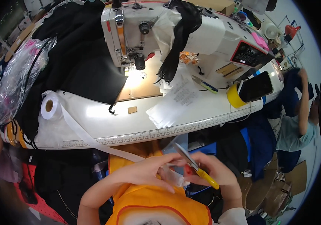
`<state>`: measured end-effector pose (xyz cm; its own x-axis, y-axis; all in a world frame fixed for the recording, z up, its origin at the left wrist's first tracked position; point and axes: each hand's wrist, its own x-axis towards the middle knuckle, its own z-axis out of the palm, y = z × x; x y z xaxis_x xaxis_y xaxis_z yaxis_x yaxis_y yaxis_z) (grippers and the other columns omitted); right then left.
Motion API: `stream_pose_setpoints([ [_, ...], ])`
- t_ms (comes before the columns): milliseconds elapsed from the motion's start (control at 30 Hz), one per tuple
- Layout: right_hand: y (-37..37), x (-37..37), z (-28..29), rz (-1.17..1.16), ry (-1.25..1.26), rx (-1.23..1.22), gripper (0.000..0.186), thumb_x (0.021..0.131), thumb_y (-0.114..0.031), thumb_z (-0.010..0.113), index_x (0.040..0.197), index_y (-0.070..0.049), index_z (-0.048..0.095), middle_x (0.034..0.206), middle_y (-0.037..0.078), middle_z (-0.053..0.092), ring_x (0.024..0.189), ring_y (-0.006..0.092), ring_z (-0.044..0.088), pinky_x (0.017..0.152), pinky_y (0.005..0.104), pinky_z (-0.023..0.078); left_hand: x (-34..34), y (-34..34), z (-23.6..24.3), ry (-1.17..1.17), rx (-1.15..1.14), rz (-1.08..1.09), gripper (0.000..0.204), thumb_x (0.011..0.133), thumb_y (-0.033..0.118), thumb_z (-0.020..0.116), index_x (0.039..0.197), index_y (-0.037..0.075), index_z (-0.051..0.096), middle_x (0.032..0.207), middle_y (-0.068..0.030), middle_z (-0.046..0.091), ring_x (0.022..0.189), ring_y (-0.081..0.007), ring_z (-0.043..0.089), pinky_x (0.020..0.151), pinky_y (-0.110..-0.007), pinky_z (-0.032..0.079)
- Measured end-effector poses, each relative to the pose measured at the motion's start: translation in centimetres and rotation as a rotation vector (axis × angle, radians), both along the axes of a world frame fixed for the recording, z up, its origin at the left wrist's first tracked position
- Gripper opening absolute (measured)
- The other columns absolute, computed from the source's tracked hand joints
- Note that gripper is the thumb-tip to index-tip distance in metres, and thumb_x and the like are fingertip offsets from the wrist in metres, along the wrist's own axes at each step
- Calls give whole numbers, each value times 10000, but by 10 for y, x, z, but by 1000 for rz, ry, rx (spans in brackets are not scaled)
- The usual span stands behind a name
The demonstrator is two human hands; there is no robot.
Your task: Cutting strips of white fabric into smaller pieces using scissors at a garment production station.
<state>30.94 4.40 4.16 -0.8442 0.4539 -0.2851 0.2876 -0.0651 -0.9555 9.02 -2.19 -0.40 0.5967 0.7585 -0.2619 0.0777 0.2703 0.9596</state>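
Above my orange apron (156,200), both hands come close together. My right hand (218,168) is closed around scissors with a yellow handle (207,178), their blades slanting up and to the left. A small red patch shows beside its fingers, too blurred to name. My left hand (141,170) has curved fingers around a crumpled, whitish strip (173,177). White tape (80,131) runs from a roll (50,106) on the table's left down behind this hand. The strip looks like its end, though the fingers partly hide the join.
A white sewing machine (209,37) stands ahead, its lamp lit, with black fabric (89,80) by the needle. Printed paper slips (173,101), a green-handled cutter (205,84), a yellow tape roll (235,96) and a phone (256,87) lie rightward. Another person (297,123) is at right.
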Motion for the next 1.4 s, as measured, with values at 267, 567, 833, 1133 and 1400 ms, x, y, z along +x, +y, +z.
stream_pose_setpoints([
  [267,60,-17,12,-280,-183,651,416,713,-35,721,1096,-48,559,869,55,623,675,87,543,603,216,444,-16,27,1,-226,-242,364,288,839,93,626,1099,-4,550,888,-67,642,654,-81,604,591,-181,497],
  [567,129,-31,-34,-342,-177,1405,364,718,21,629,1062,-88,577,780,60,557,680,208,577,571,299,462,-23,51,-7,41,-187,570,170,895,123,547,945,-38,564,787,-98,659,608,-83,615,572,-191,506],
  [833,149,-35,-47,-252,-164,1717,376,715,-51,657,1077,-90,565,842,95,531,761,259,555,603,371,446,-28,63,-13,92,-123,592,170,897,114,535,944,-50,549,779,-105,653,612,-99,621,545,-201,508],
  [1133,32,13,-37,-115,-244,440,548,658,-218,796,1099,-49,519,904,100,614,744,209,613,651,305,478,-30,63,-12,55,-211,634,161,900,121,526,931,-36,530,794,-117,669,530,-101,612,483,-182,483],
  [1400,22,-7,-66,-171,-285,248,466,798,-270,689,1129,-24,474,773,94,558,657,186,520,624,272,434,-28,67,-9,-20,-242,602,160,890,109,535,946,-39,552,785,-106,672,532,-106,619,475,-183,489],
])
